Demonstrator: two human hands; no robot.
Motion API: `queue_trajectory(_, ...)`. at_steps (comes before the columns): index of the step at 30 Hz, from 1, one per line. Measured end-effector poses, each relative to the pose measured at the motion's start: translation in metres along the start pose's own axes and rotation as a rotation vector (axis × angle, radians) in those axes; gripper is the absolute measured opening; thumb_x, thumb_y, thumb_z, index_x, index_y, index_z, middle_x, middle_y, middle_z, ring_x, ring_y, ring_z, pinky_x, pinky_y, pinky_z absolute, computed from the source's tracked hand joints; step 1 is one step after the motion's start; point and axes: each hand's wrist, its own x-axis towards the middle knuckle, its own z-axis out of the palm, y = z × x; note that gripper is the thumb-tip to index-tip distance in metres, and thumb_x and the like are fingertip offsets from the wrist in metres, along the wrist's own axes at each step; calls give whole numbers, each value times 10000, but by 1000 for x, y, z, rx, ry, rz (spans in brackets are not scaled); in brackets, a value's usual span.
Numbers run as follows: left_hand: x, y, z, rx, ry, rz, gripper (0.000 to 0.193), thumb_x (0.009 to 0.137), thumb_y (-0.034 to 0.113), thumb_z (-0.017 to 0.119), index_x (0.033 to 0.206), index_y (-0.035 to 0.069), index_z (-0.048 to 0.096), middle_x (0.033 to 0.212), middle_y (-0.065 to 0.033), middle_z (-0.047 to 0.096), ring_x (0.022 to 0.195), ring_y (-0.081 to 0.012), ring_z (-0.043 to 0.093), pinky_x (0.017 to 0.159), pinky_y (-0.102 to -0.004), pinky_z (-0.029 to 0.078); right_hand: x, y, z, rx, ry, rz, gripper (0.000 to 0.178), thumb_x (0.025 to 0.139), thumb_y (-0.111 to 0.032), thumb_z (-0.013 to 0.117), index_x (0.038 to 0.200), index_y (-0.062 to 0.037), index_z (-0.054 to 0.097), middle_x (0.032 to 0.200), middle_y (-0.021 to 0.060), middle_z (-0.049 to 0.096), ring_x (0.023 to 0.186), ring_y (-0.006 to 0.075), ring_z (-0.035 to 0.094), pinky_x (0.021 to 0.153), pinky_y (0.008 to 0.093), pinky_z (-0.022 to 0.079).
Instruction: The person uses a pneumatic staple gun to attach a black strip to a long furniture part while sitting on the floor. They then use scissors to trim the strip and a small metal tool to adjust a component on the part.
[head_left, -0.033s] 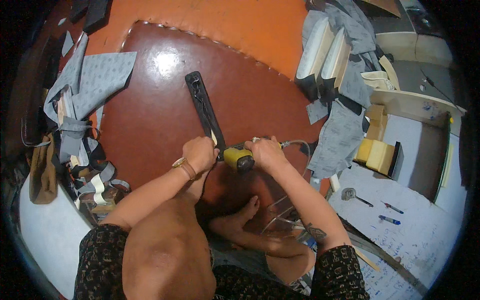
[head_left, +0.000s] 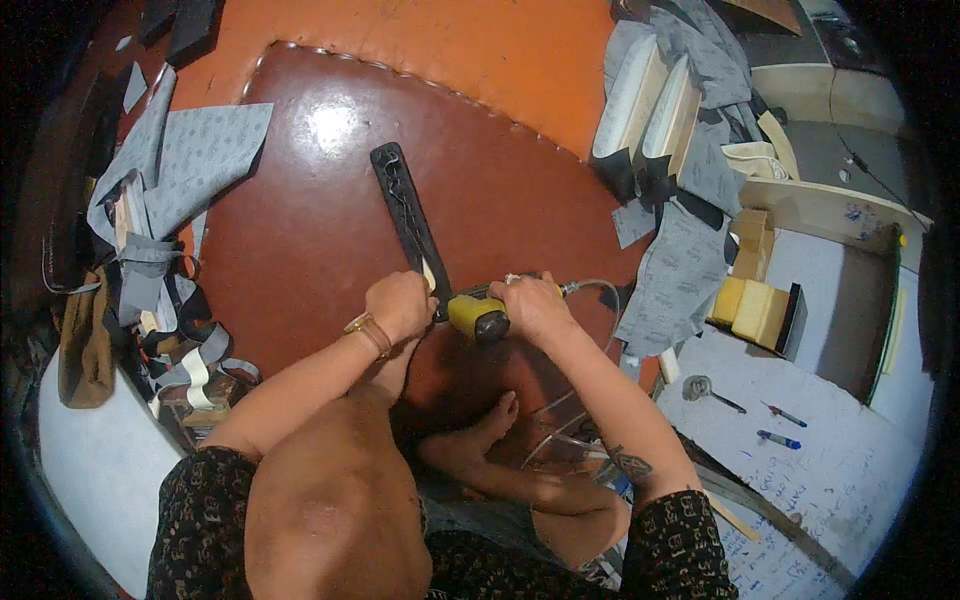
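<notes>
I have the black strip [head_left: 408, 225] lying on the brown sheet [head_left: 520, 200], stretching ahead of my hands, its long axis slanting from far left to near right. My left hand [head_left: 400, 305] is the nearer one, fingers curled onto the strip's near end; my right hand [head_left: 535, 305] grips the yellow tool [head_left: 470, 312], which sits just right of that end, though from here I cannot tell whether they touch. The strip looks narrow and straight, creased along its middle, with a pale patch [head_left: 429, 273] by my left fingers
</notes>
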Motion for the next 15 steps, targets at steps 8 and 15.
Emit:
queue_trajectory(8, 38, 9, -25, -340, 157, -197, 592, 897, 559, 721, 646, 22, 705, 629, -185, 674, 640, -360, 708, 658, -478, 560, 3, 3, -5, -24, 7, -7, 374, 802, -157, 748, 1174, -159, 714, 1091, 97, 753, 1061, 308, 722, 952, 520, 464)
queue_trajectory(15, 44, 8, -31, -320, 37, -136, 587, 904, 533, 718, 704, -19, 722, 702, -237, 689, 699, -417, 705, 682, -503, 555, 7, 5, -6, 30, -31, 10, 391, 792, -209, 751, 1178, -157, 714, 1119, 113, 739, 1093, 315, 708, 981, 534, 448)
